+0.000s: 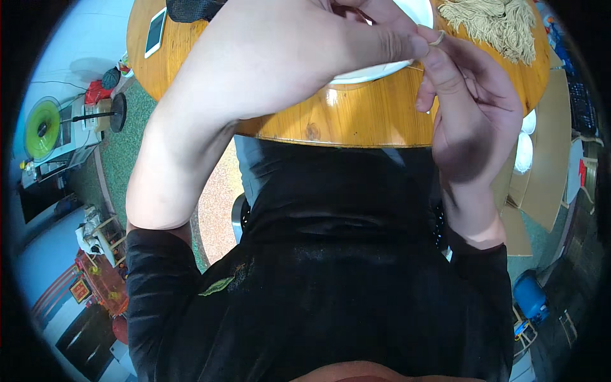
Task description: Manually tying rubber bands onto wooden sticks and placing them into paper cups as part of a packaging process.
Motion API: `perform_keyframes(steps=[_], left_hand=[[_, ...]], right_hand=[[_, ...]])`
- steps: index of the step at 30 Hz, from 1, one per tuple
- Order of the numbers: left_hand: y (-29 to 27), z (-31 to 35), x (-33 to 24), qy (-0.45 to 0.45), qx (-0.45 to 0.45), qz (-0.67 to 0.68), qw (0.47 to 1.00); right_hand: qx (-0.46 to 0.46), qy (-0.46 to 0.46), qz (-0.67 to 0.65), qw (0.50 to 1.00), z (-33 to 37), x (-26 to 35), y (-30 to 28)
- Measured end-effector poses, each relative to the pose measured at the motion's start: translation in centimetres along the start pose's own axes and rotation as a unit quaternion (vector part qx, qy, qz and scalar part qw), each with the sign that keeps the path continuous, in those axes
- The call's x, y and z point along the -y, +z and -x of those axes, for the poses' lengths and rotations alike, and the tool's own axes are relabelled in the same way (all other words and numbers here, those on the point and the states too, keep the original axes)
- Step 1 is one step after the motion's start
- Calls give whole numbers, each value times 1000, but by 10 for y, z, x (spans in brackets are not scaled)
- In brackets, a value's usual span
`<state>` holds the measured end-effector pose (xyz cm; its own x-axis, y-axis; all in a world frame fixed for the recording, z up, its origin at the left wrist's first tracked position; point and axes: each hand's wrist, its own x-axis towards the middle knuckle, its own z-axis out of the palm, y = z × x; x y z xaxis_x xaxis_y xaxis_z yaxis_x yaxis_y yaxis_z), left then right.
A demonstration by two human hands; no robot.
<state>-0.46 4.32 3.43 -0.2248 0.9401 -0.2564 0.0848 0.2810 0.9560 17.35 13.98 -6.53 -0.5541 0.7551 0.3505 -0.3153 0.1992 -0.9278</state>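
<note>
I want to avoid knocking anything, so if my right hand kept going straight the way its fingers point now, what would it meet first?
Probably the left hand: the right hand points up and leftward, its fingertips already at the left thumb, where a small tan rubber band sits. Behind lies the white round plate; depth is unclear.

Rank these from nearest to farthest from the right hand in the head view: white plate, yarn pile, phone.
1. White plate: just left of the right hand, partly under the left hand.
2. Yarn pile: above the hand, at the table's far right.
3. Phone: far left on the table.
</note>
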Motion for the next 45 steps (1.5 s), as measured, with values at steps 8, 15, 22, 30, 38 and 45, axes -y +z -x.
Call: perform_keyframes(steps=[8,15,22,30,38,45], left_hand=[[-2,-6,0,0,10,-7,1000],[4,-8,1,19,7,-34,999],[2,-5,4,26,17,-6,1000],[7,-4,-2,25,6,-73,997],[6,-4,5,37,13,-33,999],[4,-4,6,39,22,-35,998]], right_hand=[[7,-30,18,999,1,-1,1],[7,56,-28,998,-4,1,-4],[21,79,-86,993,-7,-3,-10],[19,89,-121,988,-8,-8,-15],[31,76,-105,991,-8,-9,-15],[8,80,-123,989,-5,-9,-10]])
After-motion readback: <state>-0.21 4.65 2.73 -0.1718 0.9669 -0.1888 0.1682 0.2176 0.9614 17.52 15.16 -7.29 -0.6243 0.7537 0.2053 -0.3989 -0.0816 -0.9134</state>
